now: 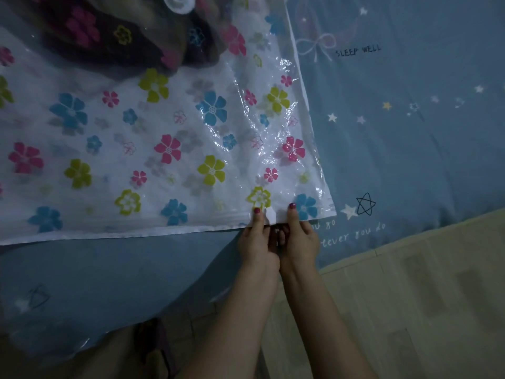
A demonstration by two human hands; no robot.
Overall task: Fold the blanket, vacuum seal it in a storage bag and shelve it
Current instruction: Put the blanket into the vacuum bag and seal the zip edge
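Note:
A clear storage bag printed with coloured flowers lies flat on a blue bed sheet. A dark folded blanket with pink flowers shows through the bag at the top left, below a white round valve. My left hand and my right hand sit side by side at the bag's near edge, close to its right corner. Both thumbs press on top of the zip strip, either side of a small white slider clip, and the fingers curl under the edge.
The bed's edge runs diagonally at the lower right, with light wooden flooring beyond it. Another sheet of clear plastic lies at the lower left. My legs show at the bottom centre.

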